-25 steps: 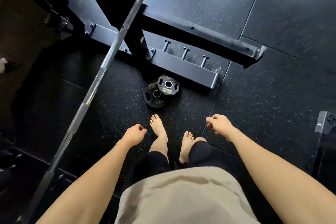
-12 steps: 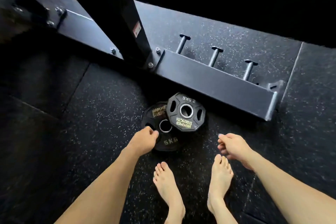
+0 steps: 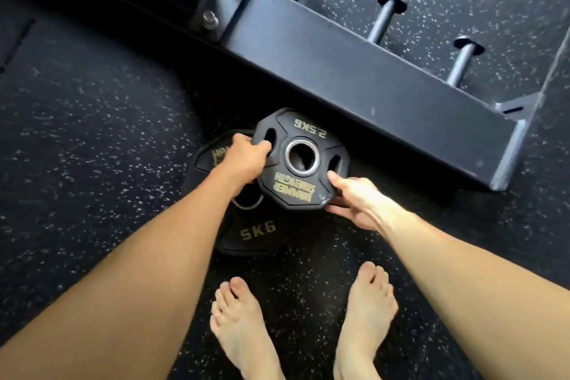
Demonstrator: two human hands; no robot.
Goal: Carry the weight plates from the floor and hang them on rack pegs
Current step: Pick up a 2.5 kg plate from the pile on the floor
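Observation:
A small black 2.5 kg weight plate [image 3: 300, 133] with a steel centre ring lies partly on top of a larger black 5 kg plate [image 3: 256, 233] on the rubber floor. My left hand [image 3: 245, 160] grips the small plate's left edge, fingers curled into its grip slot. At the plate's lower right edge, my right hand [image 3: 354, 202] holds it with the thumb on top and fingers underneath. Beyond the plates runs the dark rack beam [image 3: 354, 71], with three steel pegs [image 3: 384, 20] sticking out of its far side.
My bare feet [image 3: 246, 330] stand on the speckled black rubber floor [image 3: 92, 139] just below the plates. A rack upright with bolts [image 3: 210, 19] rises at the upper left. The beam's end bracket [image 3: 509, 139] is at the right.
I have bent much lower toward the plates. Both hands moved forward from empty air and took hold of the 2.5 kg plate at its left and right edges.

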